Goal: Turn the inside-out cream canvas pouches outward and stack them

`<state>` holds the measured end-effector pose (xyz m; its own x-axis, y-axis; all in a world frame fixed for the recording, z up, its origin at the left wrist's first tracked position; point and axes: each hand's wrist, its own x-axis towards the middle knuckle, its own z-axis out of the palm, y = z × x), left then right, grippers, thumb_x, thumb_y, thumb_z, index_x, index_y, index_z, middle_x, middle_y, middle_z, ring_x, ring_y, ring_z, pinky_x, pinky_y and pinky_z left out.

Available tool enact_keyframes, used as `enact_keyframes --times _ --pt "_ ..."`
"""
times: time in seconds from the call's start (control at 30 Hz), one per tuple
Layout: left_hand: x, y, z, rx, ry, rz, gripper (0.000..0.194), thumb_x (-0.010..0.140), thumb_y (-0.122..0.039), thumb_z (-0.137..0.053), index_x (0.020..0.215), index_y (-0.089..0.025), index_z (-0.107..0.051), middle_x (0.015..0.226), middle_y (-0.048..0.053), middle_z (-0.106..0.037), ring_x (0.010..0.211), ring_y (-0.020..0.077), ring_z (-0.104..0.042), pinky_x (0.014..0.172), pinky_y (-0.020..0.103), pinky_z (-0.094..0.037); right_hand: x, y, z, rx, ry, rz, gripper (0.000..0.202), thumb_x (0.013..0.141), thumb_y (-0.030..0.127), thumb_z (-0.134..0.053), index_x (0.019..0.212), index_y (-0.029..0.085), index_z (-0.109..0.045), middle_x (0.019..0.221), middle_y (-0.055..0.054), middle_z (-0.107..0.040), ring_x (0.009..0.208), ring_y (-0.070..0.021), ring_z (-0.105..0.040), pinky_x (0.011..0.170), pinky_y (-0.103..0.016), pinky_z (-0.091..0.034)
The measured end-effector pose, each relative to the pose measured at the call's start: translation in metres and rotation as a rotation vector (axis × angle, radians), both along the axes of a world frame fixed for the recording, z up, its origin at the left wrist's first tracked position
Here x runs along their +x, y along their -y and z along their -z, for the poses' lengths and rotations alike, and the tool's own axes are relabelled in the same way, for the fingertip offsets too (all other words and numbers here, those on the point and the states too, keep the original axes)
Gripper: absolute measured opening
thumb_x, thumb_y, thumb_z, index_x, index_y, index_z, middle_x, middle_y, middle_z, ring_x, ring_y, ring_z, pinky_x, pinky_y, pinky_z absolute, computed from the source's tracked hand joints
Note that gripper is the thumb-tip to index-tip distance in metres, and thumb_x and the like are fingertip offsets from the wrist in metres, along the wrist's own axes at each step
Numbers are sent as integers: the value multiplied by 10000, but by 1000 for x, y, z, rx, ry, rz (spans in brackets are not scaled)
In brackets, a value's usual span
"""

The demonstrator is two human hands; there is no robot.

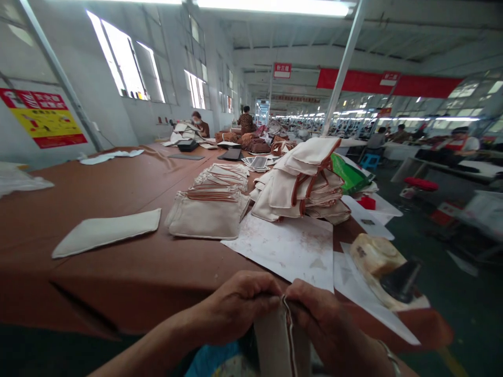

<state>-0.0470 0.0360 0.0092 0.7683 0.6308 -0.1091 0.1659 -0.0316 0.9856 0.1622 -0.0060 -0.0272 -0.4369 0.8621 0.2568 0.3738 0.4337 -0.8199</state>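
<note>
My left hand point(245, 303) and my right hand point(314, 309) meet at the near edge of the table, close to my body. Between them hangs a cream fabric piece point(271, 340) with a brown-lined seam running down its middle. Fingers of both hands pinch its top edge, one hand on each side of the seam. The lower part of the piece runs out of view. Ahead on the table sits a row of similar cream pieces point(206, 214) with brown edges. One single cream piece point(110, 230) lies flat to the left.
A tall pile of cream pieces point(291, 183) leans at the right, behind a stained white sheet point(291, 251). A yellowish block point(375, 254) and a black funnel-shaped object point(403, 280) stand at the right corner. The brown-covered table point(118, 183) stretches back toward co-workers point(246, 123).
</note>
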Motion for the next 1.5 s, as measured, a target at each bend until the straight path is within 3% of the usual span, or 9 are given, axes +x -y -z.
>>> enact_keyframes --times 0.33,0.5,0.67,0.87,1.0,1.13,1.23,1.33,1.5 --pt "5 8 13 -239 61 -45 326 887 -436 -603 889 -110 -600 719 -16 -439 629 86 -313 561 215 -250 -3 7 4 -558 -473 105 244 891 364 -487 723 187 -467 644 33 -358 589 -121 -297 508 -251 -246" --pt "10 16 14 -328 67 -96 381 766 -456 -728 814 -102 -596 682 -1 -499 583 79 -349 527 215 -239 -1 10 10 -515 -424 47 315 940 435 -475 740 192 -452 643 43 -366 577 -112 -296 511 -246 -243" --pt "19 19 13 -388 97 -192 288 694 -348 -747 750 -95 -623 638 4 -518 552 75 -351 523 222 -237 1 12 10 -395 -279 70 358 966 467 -433 741 189 -457 696 26 -424 634 -121 -363 561 -241 -296" --pt "25 19 14 -343 -7 -263 142 669 -242 -664 695 -105 -641 585 -10 -501 521 78 -335 508 232 -239 4 10 4 -451 -364 49 416 926 570 -451 817 174 -515 703 24 -430 634 -124 -346 552 -243 -287" --pt "27 19 15 -308 -17 -259 138 666 -233 -650 701 -100 -661 567 -21 -478 518 76 -315 504 230 -231 5 10 0 -544 -419 -23 372 828 508 -657 837 164 -515 733 25 -434 659 -117 -345 568 -236 -284" --pt "29 19 18 -404 -1 -306 124 624 -226 -653 658 -106 -649 510 -29 -454 480 76 -295 476 234 -204 6 10 7 -695 -510 -1 315 841 438 -652 793 153 -527 672 33 -428 589 -93 -316 522 -228 -230" --pt "30 17 20 -476 39 -302 132 580 -208 -643 655 -100 -655 537 3 -525 474 83 -349 477 231 -231 6 12 13 -696 -511 6 316 854 442 -647 812 154 -524 684 29 -440 588 -90 -318 521 -224 -227" --pt "31 13 20 -461 45 -282 174 594 -254 -672 662 -95 -651 572 21 -555 489 87 -373 485 226 -244 6 13 12 -663 -494 21 303 869 429 -629 798 158 -515 680 35 -420 594 -90 -308 518 -217 -226" --pt "30 13 20 -399 -7 -240 331 681 -406 -763 680 -112 -611 550 -33 -452 501 70 -307 489 222 -224 8 13 4 -670 -478 43 306 885 450 -566 788 165 -517 643 49 -371 569 -94 -272 492 -221 -200"
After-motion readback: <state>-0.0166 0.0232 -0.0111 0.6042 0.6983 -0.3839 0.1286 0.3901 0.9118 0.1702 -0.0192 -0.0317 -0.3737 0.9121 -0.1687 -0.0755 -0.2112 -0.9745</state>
